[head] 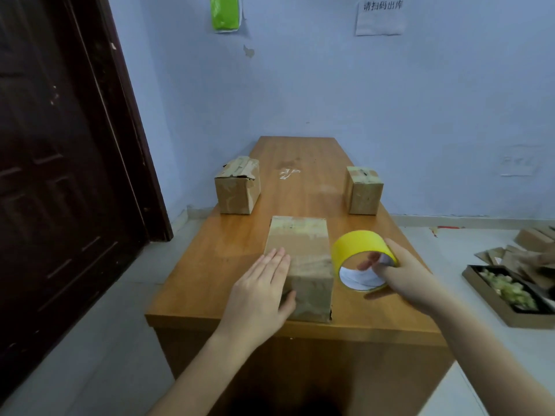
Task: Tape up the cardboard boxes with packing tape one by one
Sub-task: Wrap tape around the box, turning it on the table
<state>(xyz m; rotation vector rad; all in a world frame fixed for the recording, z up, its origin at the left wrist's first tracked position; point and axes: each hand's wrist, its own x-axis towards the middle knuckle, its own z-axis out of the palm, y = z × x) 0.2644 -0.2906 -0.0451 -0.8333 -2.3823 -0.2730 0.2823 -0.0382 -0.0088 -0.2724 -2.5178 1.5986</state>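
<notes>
A closed cardboard box (pixel 300 250) lies near the front edge of the wooden table (pixel 300 154). My left hand (pixel 261 292) rests flat on the box's left top edge, thumb against its front face. My right hand (pixel 402 277) grips a yellow roll of packing tape (pixel 359 250) just right of the box, fingers through its core. A second box (pixel 237 186) with a rough taped top stands at the table's left edge. A third box (pixel 364 190) stands at the right edge.
A dark wooden door (pixel 60 160) stands to the left. On the floor at the right lie a shallow tray of tape scraps (pixel 507 292) and flattened cardboard pieces (pixel 528 247). A scrap of clear tape (pixel 288 173) sticks to the table's middle.
</notes>
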